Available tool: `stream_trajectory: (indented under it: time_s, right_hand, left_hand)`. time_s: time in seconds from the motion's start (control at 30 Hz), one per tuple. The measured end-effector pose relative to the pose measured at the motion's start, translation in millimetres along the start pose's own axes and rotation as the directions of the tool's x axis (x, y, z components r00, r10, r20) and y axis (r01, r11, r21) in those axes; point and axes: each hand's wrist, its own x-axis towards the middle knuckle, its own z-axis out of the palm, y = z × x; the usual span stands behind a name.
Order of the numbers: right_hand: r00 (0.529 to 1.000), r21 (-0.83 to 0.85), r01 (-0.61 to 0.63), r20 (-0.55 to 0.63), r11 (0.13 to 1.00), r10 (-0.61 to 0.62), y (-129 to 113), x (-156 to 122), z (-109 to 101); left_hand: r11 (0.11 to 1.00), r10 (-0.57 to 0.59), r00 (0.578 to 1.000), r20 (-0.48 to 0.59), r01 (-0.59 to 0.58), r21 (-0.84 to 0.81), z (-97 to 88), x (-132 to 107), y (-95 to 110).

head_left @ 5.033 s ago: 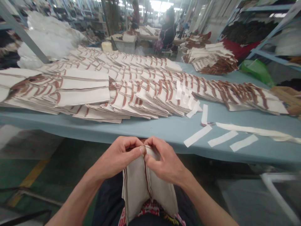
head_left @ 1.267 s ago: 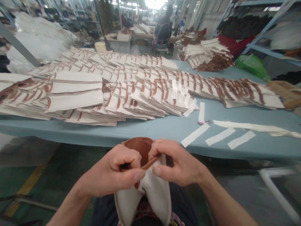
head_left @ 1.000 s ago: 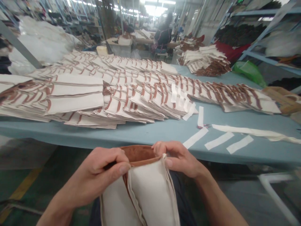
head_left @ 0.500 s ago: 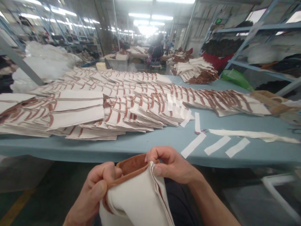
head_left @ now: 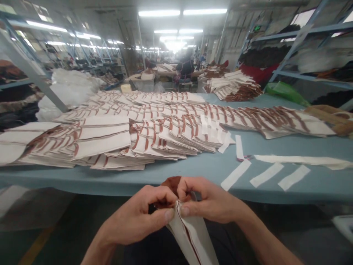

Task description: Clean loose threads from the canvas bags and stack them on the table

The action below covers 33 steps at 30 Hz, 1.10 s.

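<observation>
Over my lap, just in front of the table edge, I hold a cream fabric piece (head_left: pixel 194 235) with a brown lining showing at its top. My left hand (head_left: pixel 146 213) pinches the upper edge from the left, thumb in front. From the other side my right hand (head_left: pixel 206 198) grips the same edge, its thumb pressed beside the seam. The two sets of fingertips almost meet there. A dark brown line runs down the seam between cream layers. The lower part of the piece drops out of the picture, and the fingers hide much of the brown lining.
A blue-covered table (head_left: pixel 193 167) spans the view, bearing overlapping rows of cream and brown fabric pieces (head_left: pixel 104 134). White strips (head_left: pixel 266 175) lie at its right front, near a long pale band (head_left: pixel 300 161). Shelving (head_left: pixel 306 33) stands at right; a person (head_left: pixel 184 68) sits far back.
My left hand has moved right along the brown-edged opening to the seam beside my right hand. The piece has turned and narrowed, its seam now facing me. The view has shifted slightly.
</observation>
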Motion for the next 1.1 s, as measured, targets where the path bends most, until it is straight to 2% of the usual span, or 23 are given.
stream_trajectory:
  time_s: [0.1,0.2,0.33,0.47,0.6,0.67,0.73,0.8,0.87,0.93,1.1]
  right_hand:
    - [0.999,0.016,-0.045,-0.001,0.999,0.045,3,-1,-2]
    - [0.996,0.072,-0.088,0.028,0.994,0.086,8,0,-4]
    - [0.991,0.142,-0.124,0.065,0.982,0.116,16,1,-6]
    - [0.994,0.139,-0.103,0.055,0.985,0.096,19,0,-8]
    - [0.999,-0.015,-0.037,0.007,0.999,0.038,17,-4,-6]
    - [0.995,-0.149,0.05,-0.081,0.988,-0.062,13,-7,-1]
    - [0.975,-0.257,0.087,-0.176,0.963,-0.136,9,-12,5]
    - [0.964,-0.318,0.033,-0.239,0.947,-0.114,5,-17,12]
    - [0.966,-0.333,-0.064,-0.259,0.941,-0.026,4,-19,18]
    - [0.968,-0.284,-0.121,-0.244,0.951,0.051,7,-19,22]
    - [0.98,0.006,-0.129,-0.153,0.992,0.129,25,-14,23]
  left_hand:
    - [0.998,-0.03,0.999,0.045,0.027,0.052,-5.1,3,1]
    - [0.99,0.029,0.997,0.065,-0.037,0.134,-7.2,4,3]
    - [0.973,-0.006,1.0,0.029,-0.001,0.231,0.2,6,9]
    - [0.99,-0.071,0.997,-0.018,0.072,0.119,11.6,5,6]
    - [0.996,-0.086,0.995,-0.057,0.088,0.023,13.4,1,-6]
    - [0.996,-0.085,0.991,-0.101,0.08,-0.05,11.4,-2,-11]
    - [0.989,-0.109,0.981,-0.16,0.091,-0.117,9.6,-4,-14]
    - [0.982,-0.139,0.969,-0.206,0.108,-0.158,8.9,-6,-16]
    - [0.978,-0.15,0.96,-0.235,0.109,-0.179,9.6,-7,-17]
    - [0.978,-0.142,0.957,-0.251,0.097,-0.186,10.8,-7,-19]
    - [0.973,-0.152,0.948,-0.279,0.094,-0.21,12.6,-8,-24]
